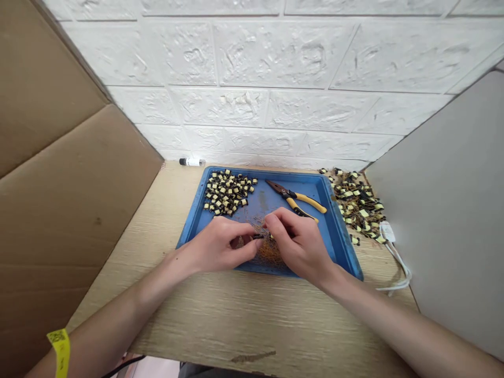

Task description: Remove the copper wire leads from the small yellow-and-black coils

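Note:
Over the near side of a blue tray (342,239), both my hands work close together. My left hand (224,244) pinches a small black coil component (258,237) between thumb and forefinger. My right hand (297,239) is closed beside it, thumb and forefinger pressed together; what they grip is too small to make out. Beneath the hands lies a tangle of thin copper-coloured wire clippings (271,253). A heap of black-and-yellow coil components (226,191) fills the tray's far left. Pliers with yellow-and-black handles (297,199) lie right of centre in the tray, jaws pointing to the far left.
Right of the tray, more coil components with long wire leads (360,205) are piled on the wooden table (220,315). A white cable (403,275) lies by the grey panel (449,210). A small black-and-white tube (192,162) rests by the brick-patterned wall (244,105). Cardboard (79,194) stands left.

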### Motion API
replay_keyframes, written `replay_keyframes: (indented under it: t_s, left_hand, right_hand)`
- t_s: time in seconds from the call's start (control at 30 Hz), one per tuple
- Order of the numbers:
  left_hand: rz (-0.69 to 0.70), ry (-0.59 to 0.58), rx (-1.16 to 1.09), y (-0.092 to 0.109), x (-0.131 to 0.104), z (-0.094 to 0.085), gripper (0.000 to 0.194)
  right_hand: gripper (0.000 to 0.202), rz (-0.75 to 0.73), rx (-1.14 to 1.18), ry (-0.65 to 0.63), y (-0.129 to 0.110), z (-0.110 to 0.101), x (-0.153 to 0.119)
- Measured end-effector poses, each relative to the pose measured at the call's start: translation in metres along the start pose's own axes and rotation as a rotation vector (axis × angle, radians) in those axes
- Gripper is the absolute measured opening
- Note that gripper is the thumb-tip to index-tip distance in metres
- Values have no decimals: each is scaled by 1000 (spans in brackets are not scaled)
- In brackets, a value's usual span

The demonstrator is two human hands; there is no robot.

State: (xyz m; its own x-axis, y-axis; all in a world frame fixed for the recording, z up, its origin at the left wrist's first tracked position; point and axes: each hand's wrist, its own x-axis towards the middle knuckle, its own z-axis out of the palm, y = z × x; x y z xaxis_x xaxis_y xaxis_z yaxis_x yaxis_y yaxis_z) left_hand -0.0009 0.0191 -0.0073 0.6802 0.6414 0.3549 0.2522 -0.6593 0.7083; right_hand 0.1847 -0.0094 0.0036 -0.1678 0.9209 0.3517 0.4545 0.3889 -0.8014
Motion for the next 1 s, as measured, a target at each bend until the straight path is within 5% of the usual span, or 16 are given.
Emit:
replay_keyframes:
  t_s: [0.67,1.0]
  left_hand:
    - [-25,53,95,-1,-4,1,14]
    - [-71,53,113,3,-3,-2,22]
  right_hand:
    - [22,14,11,-57,3,-3,-3]
    - [30,-104,22,-107,4,-1,-1]
